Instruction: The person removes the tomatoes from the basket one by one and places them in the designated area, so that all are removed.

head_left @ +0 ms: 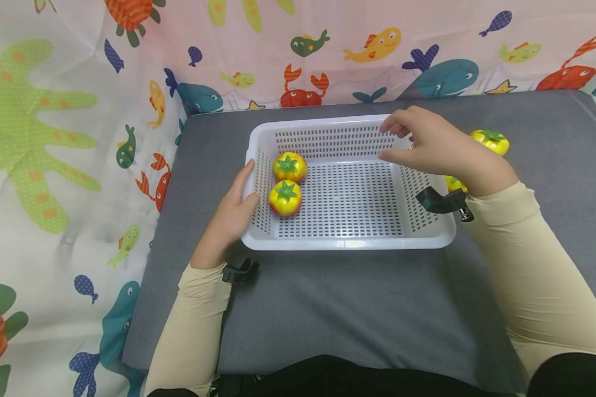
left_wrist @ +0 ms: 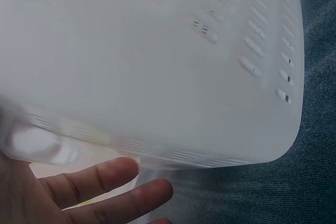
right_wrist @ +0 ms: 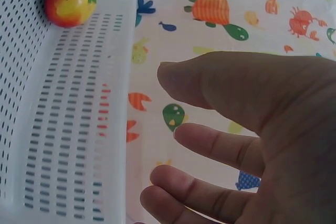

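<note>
A white plastic basket [head_left: 345, 244] with slotted walls and floor sits on the grey table. Inside it, near its left end, are two yellow-and-red tomatoes [head_left: 285, 198] with green leafy tops, one behind the other. My left hand [head_left: 230, 215] rests at the basket's left end; its fingers [left_wrist: 113, 174] stretch out straight beside the outer wall in the left wrist view. Over the basket's right end hovers my right hand [head_left: 432, 140], thumb and fingers apart, holding nothing. Also visible in the right wrist view is a tomato [right_wrist: 68, 1] in the basket.
Right of the basket lie two more tomatoes, one farther back [head_left: 491, 142] and one partly hidden [head_left: 455, 183] by the right wrist. A curtain printed with sea animals [head_left: 258, 55] hangs along the table's back and left edges. Each wrist wears a black camera mount [head_left: 442, 201].
</note>
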Motion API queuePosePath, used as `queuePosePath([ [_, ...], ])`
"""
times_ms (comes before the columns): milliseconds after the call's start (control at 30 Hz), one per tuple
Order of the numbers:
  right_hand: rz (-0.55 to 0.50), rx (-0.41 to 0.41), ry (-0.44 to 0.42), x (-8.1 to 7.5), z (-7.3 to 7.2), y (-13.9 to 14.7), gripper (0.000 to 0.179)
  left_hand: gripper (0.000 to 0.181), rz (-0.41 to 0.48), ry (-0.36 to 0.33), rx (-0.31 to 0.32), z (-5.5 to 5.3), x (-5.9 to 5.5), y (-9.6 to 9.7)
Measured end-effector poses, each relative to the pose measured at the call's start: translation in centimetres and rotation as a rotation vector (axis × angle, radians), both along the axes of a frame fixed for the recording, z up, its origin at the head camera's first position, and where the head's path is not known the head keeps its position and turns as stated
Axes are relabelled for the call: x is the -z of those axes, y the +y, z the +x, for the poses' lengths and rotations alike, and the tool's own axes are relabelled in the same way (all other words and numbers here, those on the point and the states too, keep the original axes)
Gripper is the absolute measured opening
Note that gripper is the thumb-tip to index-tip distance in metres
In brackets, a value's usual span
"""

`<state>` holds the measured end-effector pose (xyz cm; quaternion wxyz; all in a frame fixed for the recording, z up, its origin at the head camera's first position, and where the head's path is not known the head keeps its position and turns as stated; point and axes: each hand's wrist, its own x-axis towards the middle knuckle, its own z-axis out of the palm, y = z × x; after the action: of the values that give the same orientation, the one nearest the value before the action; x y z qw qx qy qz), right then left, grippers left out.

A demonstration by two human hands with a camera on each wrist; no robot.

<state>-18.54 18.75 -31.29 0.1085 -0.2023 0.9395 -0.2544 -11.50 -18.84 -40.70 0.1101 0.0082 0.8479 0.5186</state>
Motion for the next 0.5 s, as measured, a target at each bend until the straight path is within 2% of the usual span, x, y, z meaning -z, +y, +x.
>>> queuePosePath([
  [167, -0.009, -0.029, 0.007, -0.4, -0.4, -1.3, 0.052, 0.075, -0.003, -0.004, 0.000, 0.0, -0.1, 0.1],
  [500, -0.003, -0.057, -0.034, -1.0, -1.0, -3.7, 0.053, 0.074, -0.021, -0.004, -0.006, 0.2, -0.2, 0.2],
])
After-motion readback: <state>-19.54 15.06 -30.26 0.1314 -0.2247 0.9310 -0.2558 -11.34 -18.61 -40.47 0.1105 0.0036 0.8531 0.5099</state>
